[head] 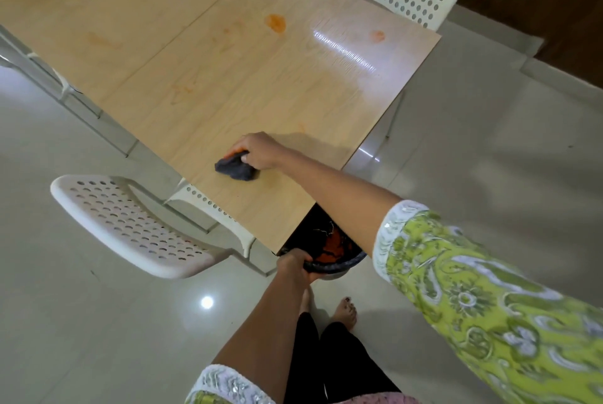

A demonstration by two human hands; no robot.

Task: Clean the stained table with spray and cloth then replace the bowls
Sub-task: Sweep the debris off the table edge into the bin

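Right hand (pixel 259 151) fingers curled over dark cloth (pixel 236 168), pressing it onto stained table (pixel 261 77); left hand (pixel 295 265) grips black bowl (pixel 329 253) rim below table edge.

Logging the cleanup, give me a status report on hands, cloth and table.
Right hand grips dark cloth on table. Left hand holds black bowl below table edge. Orange stains remain. Nothing in the way.

Table (pixel 261 84): pale wood-grain laminate, smooth, glossy glare far from the grip; cloth (pixel 235 168) in right hand (pixel 261 152): dark, nubby fabric; chairs (pixel 130 224): white perforated plastic; floor (pixel 98 322): glossy tile.
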